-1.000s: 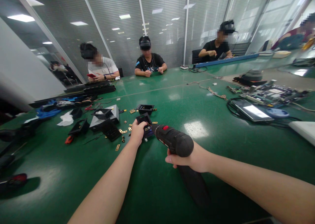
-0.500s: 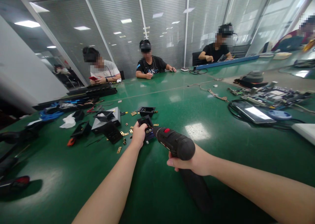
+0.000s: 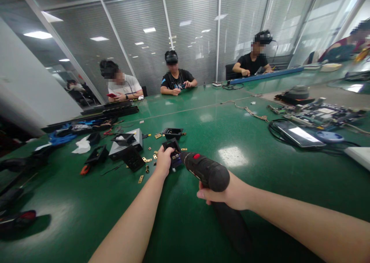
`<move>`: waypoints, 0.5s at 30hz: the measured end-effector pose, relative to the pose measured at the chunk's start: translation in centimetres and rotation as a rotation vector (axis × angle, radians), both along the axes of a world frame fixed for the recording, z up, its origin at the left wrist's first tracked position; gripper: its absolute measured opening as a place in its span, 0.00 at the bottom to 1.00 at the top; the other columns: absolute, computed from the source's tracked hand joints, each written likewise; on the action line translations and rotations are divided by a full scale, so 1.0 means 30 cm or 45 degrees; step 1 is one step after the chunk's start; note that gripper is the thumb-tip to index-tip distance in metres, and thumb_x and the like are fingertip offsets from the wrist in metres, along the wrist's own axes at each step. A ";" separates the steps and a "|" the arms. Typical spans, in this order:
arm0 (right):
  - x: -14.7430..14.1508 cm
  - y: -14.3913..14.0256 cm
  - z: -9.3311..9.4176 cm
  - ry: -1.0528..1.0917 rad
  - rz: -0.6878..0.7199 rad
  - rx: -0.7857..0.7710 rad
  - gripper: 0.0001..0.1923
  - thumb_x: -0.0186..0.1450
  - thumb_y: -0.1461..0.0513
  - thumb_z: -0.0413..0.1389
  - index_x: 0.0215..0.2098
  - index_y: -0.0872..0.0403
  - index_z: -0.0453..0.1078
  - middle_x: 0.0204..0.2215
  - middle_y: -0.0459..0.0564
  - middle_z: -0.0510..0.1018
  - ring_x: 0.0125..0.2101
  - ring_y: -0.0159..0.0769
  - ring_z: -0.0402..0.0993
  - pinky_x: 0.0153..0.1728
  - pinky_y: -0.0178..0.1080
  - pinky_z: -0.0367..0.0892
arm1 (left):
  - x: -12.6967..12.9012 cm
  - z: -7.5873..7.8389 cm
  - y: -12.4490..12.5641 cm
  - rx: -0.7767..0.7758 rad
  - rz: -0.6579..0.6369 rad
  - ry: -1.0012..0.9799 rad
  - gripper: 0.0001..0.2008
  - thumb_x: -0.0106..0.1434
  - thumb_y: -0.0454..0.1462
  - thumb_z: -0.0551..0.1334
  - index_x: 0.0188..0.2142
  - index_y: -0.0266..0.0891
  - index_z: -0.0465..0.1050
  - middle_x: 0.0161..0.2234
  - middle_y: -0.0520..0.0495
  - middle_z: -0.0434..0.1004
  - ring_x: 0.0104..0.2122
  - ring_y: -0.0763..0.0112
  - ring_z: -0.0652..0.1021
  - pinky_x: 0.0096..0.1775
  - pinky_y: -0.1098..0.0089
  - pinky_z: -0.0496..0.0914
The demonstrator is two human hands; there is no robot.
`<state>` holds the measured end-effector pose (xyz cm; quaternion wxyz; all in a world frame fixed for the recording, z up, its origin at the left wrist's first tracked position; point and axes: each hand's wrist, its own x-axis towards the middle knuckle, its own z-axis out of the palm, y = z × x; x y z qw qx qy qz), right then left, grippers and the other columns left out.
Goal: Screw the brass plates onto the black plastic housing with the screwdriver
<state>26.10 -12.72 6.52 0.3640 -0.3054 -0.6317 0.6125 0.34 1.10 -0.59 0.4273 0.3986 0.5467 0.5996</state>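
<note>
**Two hands, one driver, one small housing**

Both hands work near the middle of the glossy green tabletop (image 3: pixel 254 139), toward its near edge. The left hand (image 3: pixel 163 161) has its grip clamped on a small black plastic housing with brass contacts inside (image 3: pixel 173 152), holding it against the tabletop. The right hand (image 3: pixel 228 193) has its grip wrapped tight around the handle of a black cordless electric screwdriver with a red switch (image 3: pixel 205 170), whose nose points into the housing and meets it.

Just beyond the housing stands a second open black plastic housing (image 3: pixel 172 132). Small brass plates (image 3: pixel 146 159) lie scattered to the left of it, beside a grey and black box (image 3: pixel 127 143) and a crumpled white tissue (image 3: pixel 81 146). Toward the right edge lie a dark tablet with coiled black cable (image 3: pixel 299 134) and green circuit boards (image 3: pixel 320 114). Three people sit along the far edge, each busy with their own hands.
</note>
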 end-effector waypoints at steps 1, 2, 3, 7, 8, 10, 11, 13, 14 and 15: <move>0.000 0.000 0.002 -0.004 0.005 -0.003 0.36 0.61 0.58 0.80 0.63 0.50 0.73 0.32 0.38 0.81 0.25 0.37 0.81 0.29 0.39 0.76 | 0.001 0.000 0.000 0.005 -0.004 -0.008 0.21 0.46 0.47 0.75 0.39 0.43 0.80 0.32 0.49 0.83 0.34 0.56 0.83 0.41 0.59 0.79; -0.001 0.000 0.003 -0.007 0.011 -0.009 0.36 0.61 0.58 0.79 0.63 0.50 0.72 0.32 0.38 0.81 0.25 0.37 0.81 0.28 0.39 0.76 | 0.001 0.001 -0.001 0.008 -0.011 -0.017 0.22 0.46 0.48 0.75 0.39 0.43 0.80 0.33 0.49 0.83 0.35 0.56 0.83 0.41 0.58 0.79; -0.001 -0.001 0.004 -0.008 0.016 -0.019 0.36 0.61 0.58 0.79 0.63 0.51 0.72 0.32 0.38 0.81 0.25 0.37 0.81 0.28 0.39 0.76 | 0.001 0.001 -0.002 0.010 -0.020 -0.028 0.22 0.46 0.48 0.76 0.40 0.43 0.80 0.33 0.49 0.83 0.35 0.55 0.83 0.42 0.58 0.79; -0.002 -0.003 0.001 0.012 0.038 -0.085 0.40 0.60 0.59 0.80 0.66 0.51 0.71 0.32 0.37 0.80 0.24 0.36 0.80 0.27 0.38 0.75 | 0.002 0.005 -0.009 0.008 -0.059 -0.081 0.24 0.49 0.50 0.77 0.42 0.43 0.80 0.34 0.47 0.84 0.37 0.53 0.85 0.43 0.56 0.81; -0.001 -0.003 -0.001 0.012 0.042 -0.100 0.41 0.60 0.59 0.80 0.66 0.51 0.70 0.32 0.37 0.81 0.24 0.35 0.80 0.27 0.38 0.75 | 0.002 0.005 -0.010 0.010 -0.058 -0.088 0.24 0.49 0.51 0.77 0.42 0.43 0.80 0.34 0.47 0.84 0.37 0.53 0.85 0.43 0.56 0.81; 0.000 -0.003 -0.005 0.009 0.044 -0.115 0.40 0.61 0.59 0.79 0.67 0.51 0.70 0.32 0.37 0.81 0.24 0.34 0.79 0.27 0.37 0.75 | 0.004 0.006 -0.012 0.019 -0.048 -0.091 0.24 0.50 0.51 0.77 0.42 0.42 0.81 0.34 0.47 0.84 0.37 0.53 0.85 0.42 0.56 0.81; 0.001 -0.003 -0.006 0.008 0.045 -0.114 0.40 0.61 0.59 0.79 0.66 0.52 0.70 0.32 0.38 0.81 0.24 0.35 0.80 0.27 0.38 0.75 | 0.004 0.006 -0.012 0.024 -0.045 -0.090 0.24 0.50 0.51 0.77 0.42 0.42 0.81 0.34 0.47 0.84 0.37 0.53 0.85 0.42 0.56 0.82; 0.003 -0.002 -0.009 0.012 0.049 -0.100 0.40 0.62 0.58 0.79 0.67 0.53 0.70 0.32 0.38 0.81 0.25 0.35 0.80 0.28 0.38 0.75 | 0.003 0.006 -0.011 0.031 -0.043 -0.087 0.24 0.50 0.51 0.77 0.42 0.42 0.80 0.34 0.48 0.84 0.35 0.55 0.85 0.41 0.57 0.82; 0.003 -0.001 -0.010 0.011 0.051 -0.085 0.40 0.62 0.58 0.79 0.68 0.53 0.70 0.33 0.39 0.81 0.26 0.36 0.81 0.28 0.39 0.76 | 0.002 0.005 -0.010 0.031 -0.043 -0.080 0.23 0.49 0.51 0.76 0.41 0.42 0.80 0.33 0.49 0.84 0.34 0.55 0.84 0.40 0.57 0.81; 0.003 0.000 -0.011 0.008 0.046 -0.059 0.41 0.63 0.58 0.78 0.69 0.53 0.70 0.33 0.39 0.82 0.26 0.37 0.81 0.28 0.40 0.76 | 0.001 0.004 -0.008 0.030 -0.043 -0.071 0.23 0.49 0.50 0.76 0.41 0.42 0.80 0.33 0.49 0.83 0.34 0.56 0.84 0.40 0.58 0.81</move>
